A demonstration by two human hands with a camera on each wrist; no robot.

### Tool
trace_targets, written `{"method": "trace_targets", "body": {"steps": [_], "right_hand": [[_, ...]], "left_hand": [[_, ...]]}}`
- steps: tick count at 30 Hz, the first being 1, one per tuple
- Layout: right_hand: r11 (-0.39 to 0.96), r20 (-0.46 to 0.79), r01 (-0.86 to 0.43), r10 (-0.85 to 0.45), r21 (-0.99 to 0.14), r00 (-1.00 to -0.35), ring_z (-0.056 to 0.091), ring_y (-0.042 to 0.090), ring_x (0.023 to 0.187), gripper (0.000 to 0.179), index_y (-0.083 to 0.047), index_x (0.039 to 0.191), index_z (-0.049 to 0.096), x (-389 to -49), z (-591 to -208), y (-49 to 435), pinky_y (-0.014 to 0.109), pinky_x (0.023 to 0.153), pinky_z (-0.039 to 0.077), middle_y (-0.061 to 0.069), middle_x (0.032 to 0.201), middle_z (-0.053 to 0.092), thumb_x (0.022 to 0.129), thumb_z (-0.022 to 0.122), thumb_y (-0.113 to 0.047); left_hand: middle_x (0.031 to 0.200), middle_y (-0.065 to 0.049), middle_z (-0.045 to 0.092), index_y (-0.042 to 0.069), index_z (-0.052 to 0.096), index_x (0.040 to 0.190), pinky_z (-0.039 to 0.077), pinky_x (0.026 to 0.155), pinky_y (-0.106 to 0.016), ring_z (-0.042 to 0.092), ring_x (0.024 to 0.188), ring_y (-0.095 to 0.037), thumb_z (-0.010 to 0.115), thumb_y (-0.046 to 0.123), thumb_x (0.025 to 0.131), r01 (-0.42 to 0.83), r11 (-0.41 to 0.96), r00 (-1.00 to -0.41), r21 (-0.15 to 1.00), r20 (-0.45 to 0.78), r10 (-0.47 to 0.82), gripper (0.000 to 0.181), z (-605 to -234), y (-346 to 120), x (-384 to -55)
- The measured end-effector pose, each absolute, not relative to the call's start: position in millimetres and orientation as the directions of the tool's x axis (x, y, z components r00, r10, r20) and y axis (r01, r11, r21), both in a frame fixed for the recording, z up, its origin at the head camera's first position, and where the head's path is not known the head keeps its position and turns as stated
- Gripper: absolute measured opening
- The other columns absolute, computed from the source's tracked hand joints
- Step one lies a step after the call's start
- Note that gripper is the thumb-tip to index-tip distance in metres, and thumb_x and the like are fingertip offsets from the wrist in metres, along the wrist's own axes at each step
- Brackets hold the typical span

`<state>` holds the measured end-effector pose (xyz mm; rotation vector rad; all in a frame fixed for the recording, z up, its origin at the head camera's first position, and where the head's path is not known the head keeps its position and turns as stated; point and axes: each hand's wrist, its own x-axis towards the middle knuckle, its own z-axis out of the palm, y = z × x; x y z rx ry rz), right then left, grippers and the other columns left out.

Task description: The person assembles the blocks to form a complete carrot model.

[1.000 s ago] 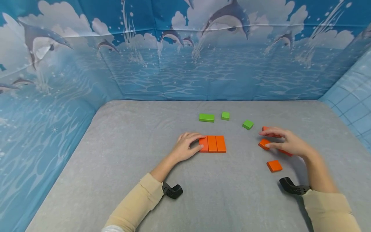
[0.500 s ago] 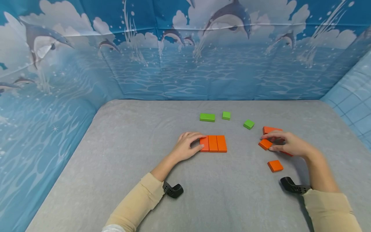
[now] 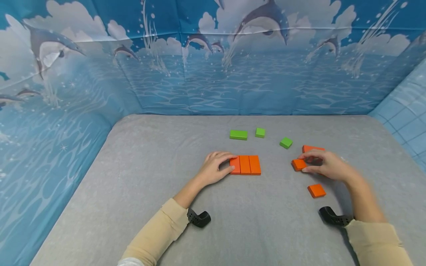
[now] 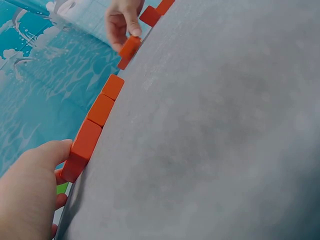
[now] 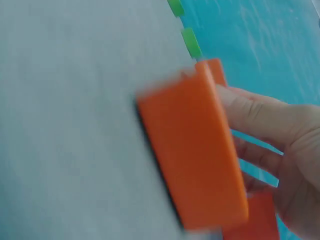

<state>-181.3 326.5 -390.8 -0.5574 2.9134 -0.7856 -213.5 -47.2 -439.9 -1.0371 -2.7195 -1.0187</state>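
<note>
Three flat orange blocks lie side by side in a row [image 3: 245, 165] on the grey cloth. My left hand [image 3: 213, 169] grips the leftmost block [image 4: 82, 150] of that row, thumb at the near end and fingers at the far end. To the right, my right hand [image 3: 329, 165] pinches a small orange block [image 3: 298, 165] between thumb and fingers; whether it is lifted off the cloth I cannot tell. Behind those fingers lies a longer orange block [image 3: 313, 149], partly hidden. Nearer to me is a square orange block [image 3: 316, 191], large and blurred in the right wrist view.
Beyond the row lie a long green block [image 3: 238, 135], a small green block [image 3: 260, 132] and another, turned green block [image 3: 286, 143]. A blue dolphin-print curtain [image 3: 213, 85] rises behind the grey surface [image 3: 149, 147] and along its sides.
My right hand has closed on the small orange block and drawn it slightly left. My left hand stays on the row.
</note>
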Motion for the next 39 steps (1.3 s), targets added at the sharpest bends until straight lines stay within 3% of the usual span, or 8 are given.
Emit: {"method": "trace_targets", "body": {"steps": [10,18,31,39], "right_hand": [[0.619,0.184,-0.491,-0.492,-0.614,-0.851,0.055,0.017,0.081,0.034,-0.006,0.106,0.063,-178,-388,257,0.035,0.073,0.046,0.000,0.095,0.061,0.076,0.075,-0.017],[0.531,0.264,-0.561,-0.534,-0.635,-0.803,0.054,0.016,0.079,0.032,-0.007,0.101,0.064,-171,-395,206,0.034,0.070,0.047,-0.002,0.092,0.061,0.074,0.077,-0.015],[0.584,0.314,-0.651,-0.578,-0.485,-0.753,0.054,0.014,0.085,0.029,-0.011,0.096,0.066,-164,-408,175,0.036,0.076,0.046,-0.001,0.094,0.062,0.072,0.078,-0.021],[0.644,0.319,-0.636,-0.551,-0.426,-0.771,0.052,0.015,0.085,0.032,-0.010,0.095,0.065,-162,-411,168,0.039,0.078,0.043,0.000,0.092,0.060,0.070,0.080,-0.023]], "left_hand": [[0.129,0.002,0.053,0.021,0.056,0.125,0.019,0.106,-0.044,0.040,0.122,-0.018,0.057,0.033,0.090,0.615,0.553,-0.771,0.562,0.279,0.573,0.038,-440,-47,-214],[0.129,0.002,0.053,0.021,0.056,0.126,0.020,0.105,-0.044,0.040,0.121,-0.018,0.056,0.035,0.090,0.620,0.558,-0.768,0.552,0.283,0.574,0.038,-440,-47,-214],[0.129,0.003,0.053,0.021,0.056,0.126,0.020,0.106,-0.044,0.040,0.121,-0.018,0.056,0.034,0.091,0.612,0.566,-0.773,0.552,0.268,0.574,0.038,-439,-47,-213],[0.129,0.003,0.053,0.021,0.056,0.125,0.020,0.105,-0.045,0.041,0.119,-0.017,0.056,0.034,0.090,0.610,0.565,-0.775,0.555,0.270,0.571,0.037,-440,-47,-214]]}}
